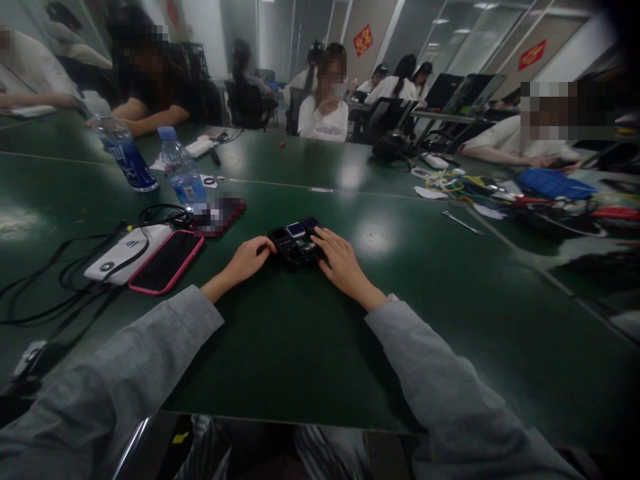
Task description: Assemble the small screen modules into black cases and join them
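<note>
A small black case [291,255] with several compartments lies on the green table in front of me. Small parts sit inside it, among them a piece with a pale-rimmed dark face [295,230]. My left hand [250,259] is closed at the case's left edge, its fingers curled against the thumb. On the right side, my right hand [343,263] grips the case, fingers reaching over the far right part and thumb by the near corner. The hand covers some of that side, and the small parts are too dark to name.
Left of me on the green table [300,347] are a pink-edged phone [167,262], a white power bank [129,253], black cables and two bottles [183,170]. A wrench [463,223], tangled wires and a blue tray [555,183] lie at right. People sit around.
</note>
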Tool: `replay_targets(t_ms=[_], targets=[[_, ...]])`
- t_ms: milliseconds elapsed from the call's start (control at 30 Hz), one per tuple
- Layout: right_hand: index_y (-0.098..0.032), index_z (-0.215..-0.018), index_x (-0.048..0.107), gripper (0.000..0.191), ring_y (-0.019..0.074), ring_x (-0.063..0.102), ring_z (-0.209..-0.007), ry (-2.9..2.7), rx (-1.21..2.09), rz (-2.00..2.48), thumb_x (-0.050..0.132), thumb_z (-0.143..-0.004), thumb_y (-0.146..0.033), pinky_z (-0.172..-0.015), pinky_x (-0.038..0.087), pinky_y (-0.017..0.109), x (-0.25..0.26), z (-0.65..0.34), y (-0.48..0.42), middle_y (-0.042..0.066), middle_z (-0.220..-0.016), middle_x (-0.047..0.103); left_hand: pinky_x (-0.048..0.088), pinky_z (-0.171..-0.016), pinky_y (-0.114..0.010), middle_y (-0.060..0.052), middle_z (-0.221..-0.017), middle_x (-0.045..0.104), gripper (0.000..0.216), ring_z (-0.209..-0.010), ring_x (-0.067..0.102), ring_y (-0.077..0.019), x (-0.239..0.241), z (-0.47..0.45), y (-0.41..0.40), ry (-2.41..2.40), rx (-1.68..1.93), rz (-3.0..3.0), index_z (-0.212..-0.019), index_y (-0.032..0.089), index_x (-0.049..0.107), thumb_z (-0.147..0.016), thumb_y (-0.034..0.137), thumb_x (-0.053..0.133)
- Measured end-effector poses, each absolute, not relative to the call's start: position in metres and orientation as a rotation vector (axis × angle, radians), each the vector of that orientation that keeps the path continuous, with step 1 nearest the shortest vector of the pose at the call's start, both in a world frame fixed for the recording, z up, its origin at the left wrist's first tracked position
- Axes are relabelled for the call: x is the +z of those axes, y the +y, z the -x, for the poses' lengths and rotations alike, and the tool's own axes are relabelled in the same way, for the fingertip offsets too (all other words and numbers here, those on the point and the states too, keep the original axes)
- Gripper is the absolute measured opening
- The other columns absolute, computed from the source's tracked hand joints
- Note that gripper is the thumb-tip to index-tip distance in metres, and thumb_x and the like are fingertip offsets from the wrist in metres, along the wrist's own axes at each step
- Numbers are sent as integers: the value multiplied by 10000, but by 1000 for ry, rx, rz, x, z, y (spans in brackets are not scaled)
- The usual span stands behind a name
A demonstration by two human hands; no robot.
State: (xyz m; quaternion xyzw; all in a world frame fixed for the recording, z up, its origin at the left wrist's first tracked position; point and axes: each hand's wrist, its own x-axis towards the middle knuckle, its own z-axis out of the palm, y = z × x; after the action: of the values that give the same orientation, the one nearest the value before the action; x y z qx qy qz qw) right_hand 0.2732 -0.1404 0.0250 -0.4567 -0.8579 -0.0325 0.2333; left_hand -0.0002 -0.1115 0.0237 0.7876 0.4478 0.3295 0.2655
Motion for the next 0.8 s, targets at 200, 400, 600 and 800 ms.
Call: replay_targets(t_ms=[200,400,600,800], targets=[[-242,-1488,270,638,327,312,-1391,-2217,-58,1358,510,-897,-219,-1085,381,574,14,-278,-134,136,-1499,324,494,-878,-387,-39,-983,683,167,-922,636,-190,21,1,-109,1204,881,-2137,-892,191,645,-885,157,481],[-222,-1473,274,628,325,353,-1370,-2205,44,1312,506,-889,-210,-1085,414,546,11,-280,-131,147,-1476,301,488,-891,-380,-37,-977,682,168,-928,636,-184,18,1,-108,1198,898,-2153,-888,187,643,-879,144,481],[-227,-1464,282,596,309,359,-1370,-2187,59,1271,483,-904,-198,-1122,387,532,11,-281,-130,139,-1463,302,491,-902,-382,-39,-989,685,173,-938,638,-184,21,0,-110,1199,890,-2159,-894,187,647,-877,136,483],[-263,-1466,272,610,325,367,-1367,-2179,87,1281,491,-900,-209,-1107,394,570,11,-281,-131,128,-1468,301,495,-896,-382,-40,-990,683,172,-931,637,-183,22,0,-111,1213,881,-2161,-893,185,647,-880,137,482]])
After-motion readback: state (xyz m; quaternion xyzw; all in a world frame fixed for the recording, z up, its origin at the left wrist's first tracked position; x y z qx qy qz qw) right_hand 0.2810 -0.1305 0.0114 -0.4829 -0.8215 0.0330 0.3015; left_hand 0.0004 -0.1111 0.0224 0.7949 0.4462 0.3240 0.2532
